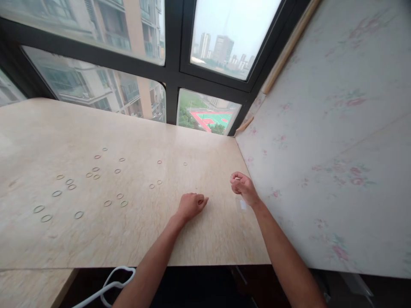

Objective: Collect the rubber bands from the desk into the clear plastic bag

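My left hand rests on the marble-patterned sill with its fingers curled in; whether anything is inside it is hidden. To the right, my right hand is closed in a pinch near the wall. A small pale edge, like part of a thin ring-shaped band, shows at its fingertips. Just below that hand lies a clear plastic packet with a white patch. One small band lies beyond my left hand. Several thin bands in muted colours are spread to the left, among them a greenish band and a reddish band.
A dark window frame runs along the far edge of the sill. The flowered wall panel stands close on the right. Below the front edge, a white looped tube or handle shows at the lower left.
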A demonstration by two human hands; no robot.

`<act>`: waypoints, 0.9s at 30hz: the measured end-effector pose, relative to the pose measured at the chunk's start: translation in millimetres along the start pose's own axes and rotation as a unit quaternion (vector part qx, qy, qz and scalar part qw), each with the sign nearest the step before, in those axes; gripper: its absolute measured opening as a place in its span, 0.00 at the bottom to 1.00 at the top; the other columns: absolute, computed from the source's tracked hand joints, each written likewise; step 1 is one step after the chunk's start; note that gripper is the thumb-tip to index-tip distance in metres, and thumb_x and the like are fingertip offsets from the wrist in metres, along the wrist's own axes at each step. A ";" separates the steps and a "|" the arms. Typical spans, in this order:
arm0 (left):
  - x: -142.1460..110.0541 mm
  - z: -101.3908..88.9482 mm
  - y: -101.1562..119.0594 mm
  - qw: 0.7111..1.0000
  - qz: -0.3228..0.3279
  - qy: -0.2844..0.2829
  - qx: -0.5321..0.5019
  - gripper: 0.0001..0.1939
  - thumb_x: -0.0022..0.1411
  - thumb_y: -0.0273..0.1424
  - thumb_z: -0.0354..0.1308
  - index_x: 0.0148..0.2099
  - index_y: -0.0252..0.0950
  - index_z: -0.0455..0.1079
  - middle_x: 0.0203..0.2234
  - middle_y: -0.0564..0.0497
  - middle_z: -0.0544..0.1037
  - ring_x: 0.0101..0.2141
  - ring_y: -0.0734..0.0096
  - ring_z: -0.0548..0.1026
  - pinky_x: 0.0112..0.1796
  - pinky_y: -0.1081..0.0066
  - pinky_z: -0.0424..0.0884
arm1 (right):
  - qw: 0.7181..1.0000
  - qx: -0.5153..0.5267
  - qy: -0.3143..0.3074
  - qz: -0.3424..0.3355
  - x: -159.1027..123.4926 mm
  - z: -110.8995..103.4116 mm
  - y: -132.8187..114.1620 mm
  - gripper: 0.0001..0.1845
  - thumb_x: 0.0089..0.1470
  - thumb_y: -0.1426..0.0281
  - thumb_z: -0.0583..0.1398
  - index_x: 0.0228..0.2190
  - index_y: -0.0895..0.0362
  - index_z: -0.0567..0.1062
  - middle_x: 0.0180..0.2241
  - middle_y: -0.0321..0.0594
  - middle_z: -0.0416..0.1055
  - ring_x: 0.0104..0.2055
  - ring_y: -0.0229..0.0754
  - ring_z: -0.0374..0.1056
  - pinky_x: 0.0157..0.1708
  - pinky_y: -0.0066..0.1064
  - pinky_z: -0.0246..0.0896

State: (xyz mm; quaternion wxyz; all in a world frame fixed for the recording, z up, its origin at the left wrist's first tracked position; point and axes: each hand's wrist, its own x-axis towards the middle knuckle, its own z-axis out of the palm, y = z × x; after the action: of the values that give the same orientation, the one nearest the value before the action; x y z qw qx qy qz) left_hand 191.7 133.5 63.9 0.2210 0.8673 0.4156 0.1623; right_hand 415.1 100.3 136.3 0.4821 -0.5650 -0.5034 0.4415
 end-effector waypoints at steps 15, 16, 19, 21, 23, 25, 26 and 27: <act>0.3 -1.9 -4.3 0.989 -0.009 0.025 -0.145 0.26 0.65 0.49 0.36 0.22 0.37 0.43 0.15 0.56 0.49 0.18 0.77 0.52 0.24 0.72 0.45 | 0.916 -0.387 0.103 0.020 -52.8 -52.0 29.8 0.08 0.46 0.64 0.58 0.24 0.55 0.72 0.12 0.26 0.51 0.17 0.34 0.49 0.20 0.26 0.41; 0.1 -2.0 -5.0 0.987 -0.013 0.029 -0.155 0.25 0.65 0.49 0.36 0.22 0.37 0.43 0.15 0.56 0.50 0.19 0.77 0.52 0.24 0.72 0.45 | 0.917 -0.384 0.106 0.021 -52.6 -52.7 30.7 0.08 0.47 0.64 0.58 0.24 0.55 0.72 0.12 0.25 0.51 0.17 0.34 0.49 0.20 0.26 0.41; -1.0 -1.9 -6.6 0.983 -0.015 0.045 -0.179 0.24 0.65 0.48 0.34 0.23 0.38 0.45 0.17 0.56 0.52 0.20 0.77 0.54 0.24 0.72 0.47 | 0.927 -0.336 0.170 0.002 -56.6 -55.7 29.0 0.10 0.49 0.61 0.57 0.25 0.54 0.67 0.13 0.24 0.49 0.17 0.33 0.47 0.20 0.26 0.42; -1.7 -1.3 -7.5 0.980 -0.015 0.058 -0.189 0.23 0.66 0.47 0.34 0.24 0.38 0.45 0.17 0.56 0.52 0.21 0.76 0.54 0.24 0.72 0.47 | 0.927 -0.314 0.206 -0.015 -62.8 -56.4 25.2 0.12 0.48 0.61 0.58 0.23 0.53 0.61 0.14 0.23 0.48 0.17 0.32 0.46 0.20 0.25 0.43; -2.2 -0.4 -8.2 0.978 -0.016 0.073 -0.197 0.23 0.66 0.47 0.34 0.24 0.38 0.45 0.18 0.57 0.52 0.21 0.76 0.54 0.25 0.72 0.48 | 0.922 -0.306 0.235 -0.037 -71.5 -53.7 21.6 0.17 0.47 0.63 0.58 0.20 0.53 0.53 0.16 0.24 0.46 0.19 0.32 0.44 0.20 0.24 0.42; -2.9 0.5 -8.5 0.975 -0.017 0.089 -0.201 0.22 0.67 0.46 0.34 0.25 0.38 0.46 0.18 0.57 0.52 0.21 0.76 0.55 0.25 0.72 0.49 | 0.917 -0.298 0.261 -0.055 -81.9 -46.6 20.2 0.23 0.49 0.62 0.57 0.18 0.52 0.47 0.17 0.25 0.42 0.19 0.31 0.42 0.19 0.24 0.41; -3.3 0.8 -8.5 0.975 -0.018 0.097 -0.201 0.22 0.67 0.46 0.34 0.25 0.38 0.46 0.18 0.57 0.53 0.21 0.76 0.55 0.25 0.72 0.49 | 0.917 -0.291 0.267 -0.059 -87.5 -41.5 20.9 0.25 0.50 0.61 0.57 0.18 0.52 0.45 0.17 0.26 0.40 0.20 0.31 0.41 0.19 0.25 0.41; -3.8 1.1 -8.3 0.974 -0.021 0.104 -0.200 0.22 0.68 0.45 0.34 0.25 0.38 0.47 0.18 0.57 0.53 0.21 0.76 0.55 0.25 0.72 0.49 | 0.918 -0.285 0.267 -0.060 -93.0 -35.7 22.5 0.26 0.51 0.60 0.57 0.18 0.52 0.44 0.18 0.26 0.39 0.20 0.31 0.40 0.19 0.25 0.41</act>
State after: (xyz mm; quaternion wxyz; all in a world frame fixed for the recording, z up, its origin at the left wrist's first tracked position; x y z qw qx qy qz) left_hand 184.6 134.9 58.3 0.3487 0.7751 0.4135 0.3264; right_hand 443.8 3.6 120.5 0.4429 -0.7440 -0.4935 0.0819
